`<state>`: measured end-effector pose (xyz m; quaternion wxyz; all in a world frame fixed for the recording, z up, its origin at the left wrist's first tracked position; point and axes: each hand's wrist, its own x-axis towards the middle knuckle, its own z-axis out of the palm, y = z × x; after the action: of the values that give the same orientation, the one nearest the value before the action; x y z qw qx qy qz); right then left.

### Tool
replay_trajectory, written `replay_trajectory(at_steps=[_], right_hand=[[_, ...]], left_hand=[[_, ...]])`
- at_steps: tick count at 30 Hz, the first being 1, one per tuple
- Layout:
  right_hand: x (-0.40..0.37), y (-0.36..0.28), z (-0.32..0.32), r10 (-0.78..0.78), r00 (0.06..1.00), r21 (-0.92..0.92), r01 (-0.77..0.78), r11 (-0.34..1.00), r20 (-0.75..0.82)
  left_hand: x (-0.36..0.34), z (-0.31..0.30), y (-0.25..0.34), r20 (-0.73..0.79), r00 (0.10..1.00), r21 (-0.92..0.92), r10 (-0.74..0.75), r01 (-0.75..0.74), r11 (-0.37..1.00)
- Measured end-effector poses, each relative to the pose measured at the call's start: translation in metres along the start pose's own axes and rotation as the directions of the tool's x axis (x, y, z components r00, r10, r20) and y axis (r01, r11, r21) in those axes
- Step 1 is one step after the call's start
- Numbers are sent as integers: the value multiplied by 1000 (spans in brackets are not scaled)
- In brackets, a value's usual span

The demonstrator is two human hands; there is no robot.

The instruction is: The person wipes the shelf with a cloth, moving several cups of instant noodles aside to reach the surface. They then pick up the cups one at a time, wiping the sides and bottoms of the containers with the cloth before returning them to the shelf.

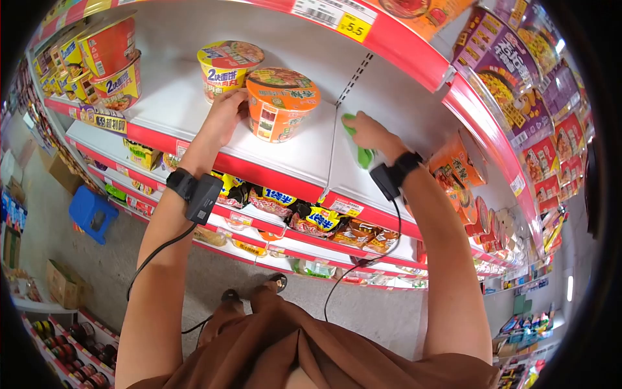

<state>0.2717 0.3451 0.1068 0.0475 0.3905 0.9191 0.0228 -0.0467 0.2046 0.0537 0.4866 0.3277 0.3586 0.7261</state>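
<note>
On the white shelf (295, 159), my left hand (228, 117) is curled against the left side of an orange instant noodle bowl (282, 107). Just behind its fingers stands a yellow instant noodle bowl (223, 57), partly covered by the hand and the orange bowl. My right hand (376, 135) is closed over a green cloth (365, 157) on the shelf surface, to the right of the orange bowl. Green shows on both sides of that hand, but the cloth is slightly blurred. The left fingertips are partly hidden between the two bowls.
Stacked noodle bowls (120, 87) stand at the shelf's left end. More orange bowls (457, 168) line the right side. A red-edged upper shelf (414, 45) overhangs the back. Bagged noodles (317, 219) fill the shelf below. A blue stool (94, 214) stands on the floor at left.
</note>
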Motion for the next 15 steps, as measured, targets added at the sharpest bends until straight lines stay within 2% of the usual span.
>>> replay_trajectory(at_steps=[3,8,10,13,15], right_hand=[[-30,-9,-4,-86,995,81,81,993,56],[-48,-16,-2,-137,987,182,120,976,86],[-44,-20,8,-156,987,204,160,966,-38],[-30,-30,13,-172,979,145,187,972,-111],[-17,-32,8,-153,986,127,160,979,-59]], left_hand=[[-5,3,2,4,1000,-19,6,-6,1000],[-1,-2,-2,18,1000,-17,9,-9,1000],[-1,0,-1,14,1000,-19,10,-10,1000],[-2,1,0,5,1000,3,1,-1,1000],[-3,0,-2,2,1000,-6,-2,2,1000]])
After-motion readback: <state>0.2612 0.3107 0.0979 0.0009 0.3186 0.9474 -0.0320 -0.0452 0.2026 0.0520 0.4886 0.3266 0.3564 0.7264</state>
